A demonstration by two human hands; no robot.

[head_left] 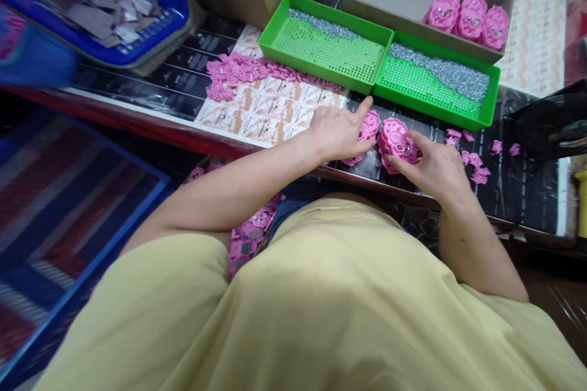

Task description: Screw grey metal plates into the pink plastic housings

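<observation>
At the table's front edge, my right hand grips a pink moulded plastic part between thumb and fingers. Small shiny metal bits show on its face. My left hand is just left of it, index finger stretched toward the green trays and thumb apart. Beneath and beside those fingers lies a second pink plastic part, partly covered by the hand; whether the hand presses on it I cannot tell. Behind both hands stand a left green tray and a right green tray, each with small silvery metal pieces inside.
Small pink pieces are heaped at left, with several loose ones at right. A cardboard box behind holds pink parts. A blue basket stands at the back left. A black object sits at the right edge.
</observation>
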